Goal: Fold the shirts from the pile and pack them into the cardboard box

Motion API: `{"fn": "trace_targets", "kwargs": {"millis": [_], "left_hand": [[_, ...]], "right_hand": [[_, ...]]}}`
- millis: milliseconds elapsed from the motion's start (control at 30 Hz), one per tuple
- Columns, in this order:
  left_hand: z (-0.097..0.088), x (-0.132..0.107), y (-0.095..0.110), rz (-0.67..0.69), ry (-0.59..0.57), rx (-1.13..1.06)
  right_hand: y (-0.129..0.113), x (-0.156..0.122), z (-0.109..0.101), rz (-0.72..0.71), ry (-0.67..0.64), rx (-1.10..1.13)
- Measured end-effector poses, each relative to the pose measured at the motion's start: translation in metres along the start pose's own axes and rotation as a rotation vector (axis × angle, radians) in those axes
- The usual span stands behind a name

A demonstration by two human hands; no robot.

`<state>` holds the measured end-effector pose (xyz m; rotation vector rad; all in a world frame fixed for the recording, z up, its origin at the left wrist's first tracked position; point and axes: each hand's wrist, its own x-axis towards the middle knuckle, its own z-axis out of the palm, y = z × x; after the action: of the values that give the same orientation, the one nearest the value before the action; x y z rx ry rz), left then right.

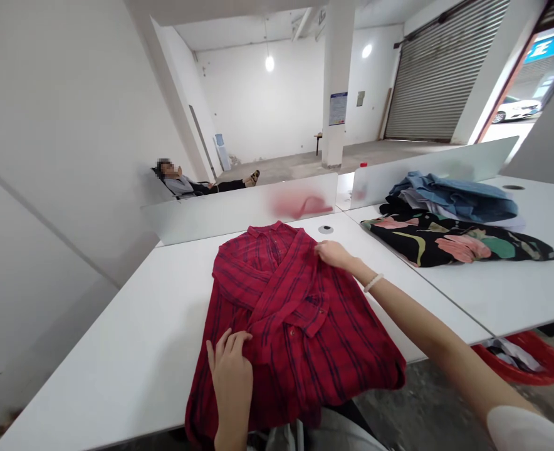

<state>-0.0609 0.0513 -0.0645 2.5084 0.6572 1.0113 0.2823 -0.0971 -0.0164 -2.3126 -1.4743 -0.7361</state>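
Note:
A red plaid shirt (286, 275) with dark stripes lies front up on the white table, collar toward the far side. Both sleeves are folded across its front, and the buttoned cuff rests near the middle. The hem hangs over the near table edge. My left hand (232, 369) lies with fingers spread on the lower left of the shirt. At the upper right side, the fingers of my right hand (334, 255) are pinched on the folded sleeve's edge; a pale bracelet (373, 282) circles that wrist.
Folded dark floral cloth (460, 241) and blue garments (455, 195) are stacked on the right table. Frosted dividers (249, 203) run along the back. A red basket (552, 366) holding cloth stands on the floor at right. Beyond the divider a person (183, 186) reclines.

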Motion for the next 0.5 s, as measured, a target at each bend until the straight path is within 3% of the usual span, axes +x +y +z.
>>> {"fn": "trace_targets", "kwargs": {"millis": [67,167,267,333,433,500], "left_hand": [[0.007,0.003,0.012,0.082,0.013,-0.019],[0.027,0.0,0.022,0.15,-0.093,0.015],[0.042,-0.013,0.02,0.148,-0.21,0.221],[0.043,-0.023,0.016,0.143,-0.219,0.34],[0.036,-0.03,0.015,0.154,-0.202,0.428],[0.033,-0.03,0.017,0.171,-0.213,0.44]], "right_hand": [[-0.025,-0.003,0.004,-0.157,-0.099,0.034],[-0.066,-0.013,0.022,-0.445,-0.229,0.119],[-0.075,-0.018,0.045,-0.603,-0.402,0.21],[-0.054,-0.014,0.053,-0.474,-0.502,0.187],[-0.004,0.001,0.053,-0.011,-0.571,0.024],[0.019,0.011,0.048,0.163,-0.563,-0.04]]}}
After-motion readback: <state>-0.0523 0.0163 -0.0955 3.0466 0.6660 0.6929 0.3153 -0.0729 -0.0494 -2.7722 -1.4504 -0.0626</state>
